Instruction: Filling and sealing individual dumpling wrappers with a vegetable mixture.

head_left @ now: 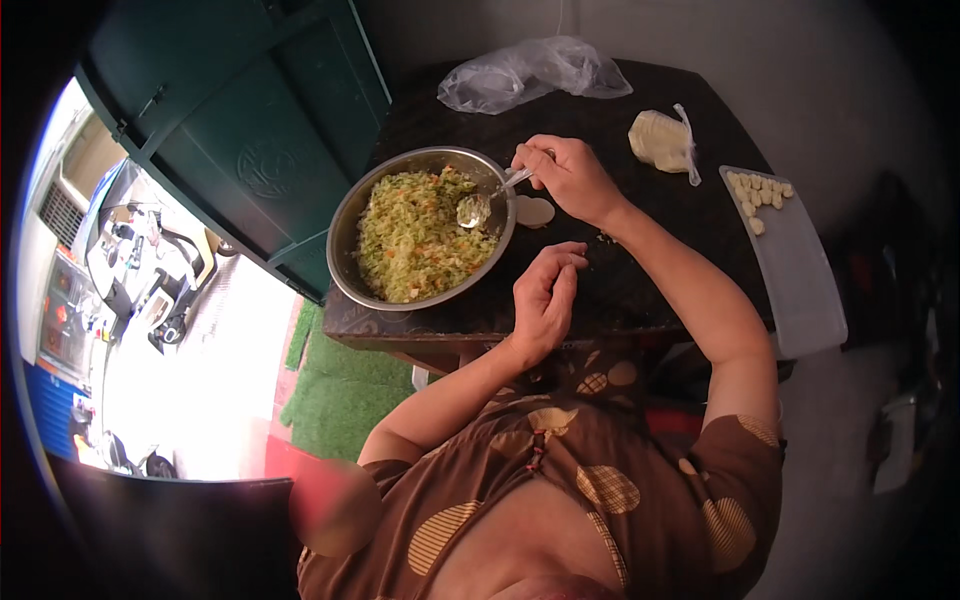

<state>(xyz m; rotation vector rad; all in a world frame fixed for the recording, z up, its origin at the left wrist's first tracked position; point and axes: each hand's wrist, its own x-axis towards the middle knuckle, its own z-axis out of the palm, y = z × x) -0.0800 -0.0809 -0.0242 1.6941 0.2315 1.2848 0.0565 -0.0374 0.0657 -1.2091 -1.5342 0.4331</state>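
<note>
My right hand (568,175) grips a metal spoon (478,208) whose bowl dips into a steel bowl (350,215) full of chopped green and orange vegetable filling (415,235). My left hand (545,290) hovers over the dark table (620,280) just right of the bowl, fingers curled together; I cannot see anything in it. A small round flat piece of dough (535,211) lies on the table under my right hand.
A lump of pale dough (658,140) in plastic wrap and a crumpled clear plastic bag (530,72) lie at the table's far side. A white tray (800,270) with several small dough pieces (758,193) sits at right. A green door (250,130) stands left.
</note>
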